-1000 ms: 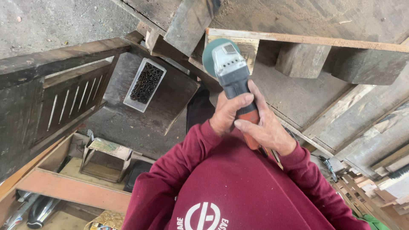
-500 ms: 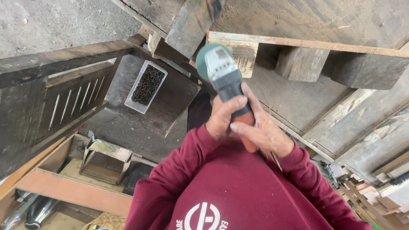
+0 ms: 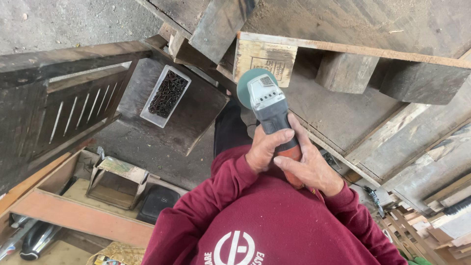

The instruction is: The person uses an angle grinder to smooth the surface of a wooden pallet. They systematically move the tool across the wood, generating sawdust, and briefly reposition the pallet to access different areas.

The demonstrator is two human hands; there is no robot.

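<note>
An angle grinder (image 3: 271, 112) with a grey and orange body and a green disc points away from me, its disc just below a pale wooden pallet block (image 3: 265, 56). My left hand (image 3: 265, 147) wraps the grinder's body from the left. My right hand (image 3: 309, 164) grips the orange rear handle from the right. Both arms are in dark red sleeves. The pallet block belongs to a weathered wooden pallet (image 3: 363, 49) lying ahead.
A clear plastic tub of dark screws (image 3: 165, 95) rests on a dark wooden board (image 3: 196, 113) to the left. A slatted wooden panel (image 3: 64, 108) stands farther left. Below left are an open cardboard box (image 3: 116, 181) and an orange wooden frame (image 3: 78, 216). Stacked planks (image 3: 431, 162) lie at right.
The grinder and both hands have come back towards me and slightly right, so the disc now sits below the pale block instead of over it. The grip is unchanged.
</note>
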